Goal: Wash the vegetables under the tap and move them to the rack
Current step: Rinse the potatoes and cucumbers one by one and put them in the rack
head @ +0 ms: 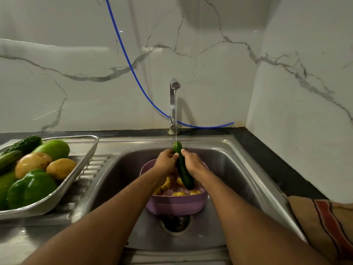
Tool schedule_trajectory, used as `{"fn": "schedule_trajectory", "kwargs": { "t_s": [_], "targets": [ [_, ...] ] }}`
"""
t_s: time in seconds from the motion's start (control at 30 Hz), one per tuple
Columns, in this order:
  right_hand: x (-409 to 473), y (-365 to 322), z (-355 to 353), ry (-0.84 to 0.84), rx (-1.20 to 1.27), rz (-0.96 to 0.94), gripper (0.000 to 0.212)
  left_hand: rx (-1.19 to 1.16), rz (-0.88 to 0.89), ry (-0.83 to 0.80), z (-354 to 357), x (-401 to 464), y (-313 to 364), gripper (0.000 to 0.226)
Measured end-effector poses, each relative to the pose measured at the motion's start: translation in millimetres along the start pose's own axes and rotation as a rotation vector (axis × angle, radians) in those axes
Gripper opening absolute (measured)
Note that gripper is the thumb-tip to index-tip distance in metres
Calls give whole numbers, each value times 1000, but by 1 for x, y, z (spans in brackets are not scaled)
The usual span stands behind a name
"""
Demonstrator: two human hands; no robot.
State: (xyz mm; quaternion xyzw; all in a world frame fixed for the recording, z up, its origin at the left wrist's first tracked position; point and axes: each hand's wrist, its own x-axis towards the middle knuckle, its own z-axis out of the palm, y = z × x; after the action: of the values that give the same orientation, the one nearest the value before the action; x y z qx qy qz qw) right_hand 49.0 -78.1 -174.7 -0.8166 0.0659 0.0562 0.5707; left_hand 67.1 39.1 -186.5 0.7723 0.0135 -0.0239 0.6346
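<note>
Both hands, left hand [165, 159] and right hand [193, 161], clamp fingers round the long dark-green cucumber [183, 167] under the steel tap [173, 104]; wet skin, it could slip into the sink.

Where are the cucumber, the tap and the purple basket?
cucumber [182, 170]: head view, middle of its dark body.
tap [172, 104]: head view, upright chrome stem.
purple basket [177, 206]: head view, near outer wall.

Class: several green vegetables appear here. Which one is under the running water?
The cucumber gripped by the left hand and right hand over the sink; the other green vegetables lie in the rack.
</note>
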Motion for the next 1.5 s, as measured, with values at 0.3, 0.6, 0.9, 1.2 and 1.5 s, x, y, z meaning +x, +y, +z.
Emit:
{"fn": "schedule_trajectory", "kwargs": {
  "t_s": [0.3, 0.6, 0.9, 1.2, 1.5],
  "targets": [
    [-9, -13, 29, 12, 100, -79, 68, 170, 269, 97, -6, -3, -15, 27],
    [8, -7, 25, -50, 342, 71, 83, 345, 343, -3, -17, 3, -14, 28],
    [7, 0, 22, -133, 421, 72, 77, 310, 398, 116, -18, 0, -6, 32],
    [13, 8, 18, -180, 340, 112, 79, 306, 377, 193, -25, 0, -5, 23],
    [17, 0, 15, -104, 321, 63, 79, 368, 410, 161, -21, -5, -5, 17]
  ]
}}
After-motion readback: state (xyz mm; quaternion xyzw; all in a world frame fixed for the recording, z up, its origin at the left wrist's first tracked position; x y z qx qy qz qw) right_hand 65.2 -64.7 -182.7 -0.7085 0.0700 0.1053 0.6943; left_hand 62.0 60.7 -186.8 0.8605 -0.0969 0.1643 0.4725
